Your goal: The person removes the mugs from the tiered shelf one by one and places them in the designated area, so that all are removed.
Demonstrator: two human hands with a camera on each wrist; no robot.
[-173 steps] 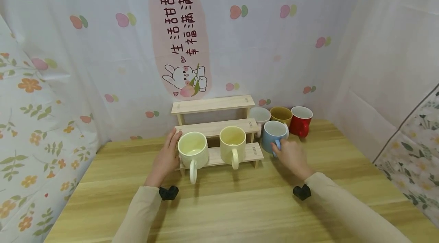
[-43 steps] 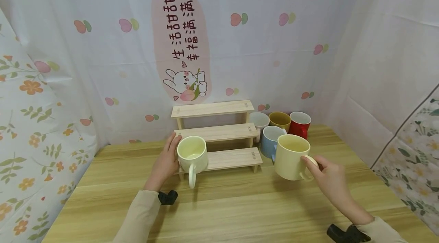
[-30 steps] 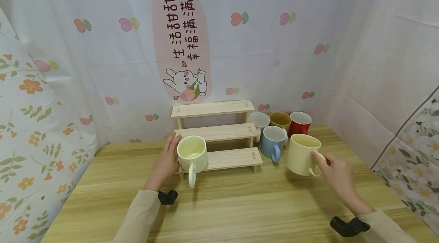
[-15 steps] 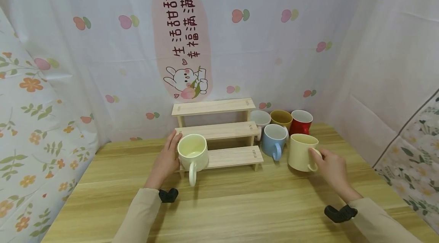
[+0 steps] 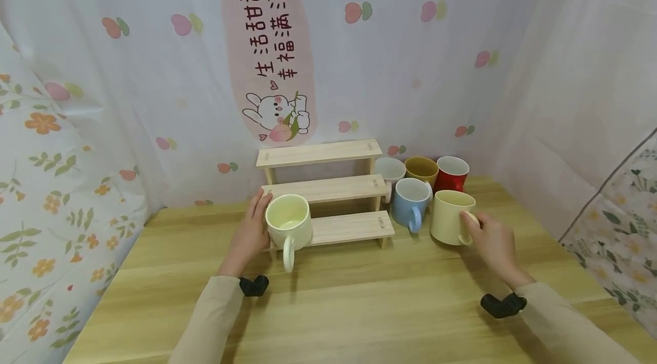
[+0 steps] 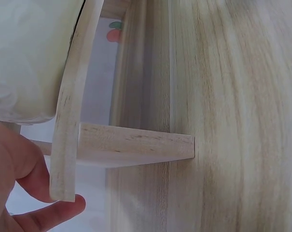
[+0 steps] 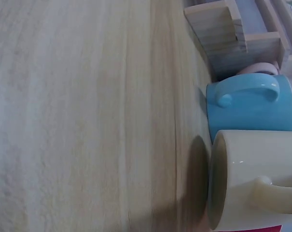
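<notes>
My right hand (image 5: 491,243) pinches the handle of a yellow mug (image 5: 449,218), which is upright to the right of a blue mug (image 5: 408,203). In the right wrist view, the yellow mug's base (image 7: 218,181) shows and seems slightly off the table; that hand is out of view there. My left hand (image 5: 247,238) holds the left end of a three-tier wooden rack (image 5: 354,228). The left wrist view has its thumb and a finger (image 6: 59,212) at the end of the bottom shelf (image 6: 68,140). A pale green mug (image 5: 288,220) stands on this shelf, handle toward me.
Behind the blue mug stand a whitish mug (image 5: 389,170), a mustard mug (image 5: 422,167) and a red mug (image 5: 451,173), close together. A printed curtain (image 5: 400,67) hangs behind the wooden table (image 5: 328,318).
Earlier, my right hand held the blue mug's handle and the yellow mug stood on the bottom shelf. The yellow mug has since been carried right, beyond the blue mug, and lowered. The left hand stayed put.
</notes>
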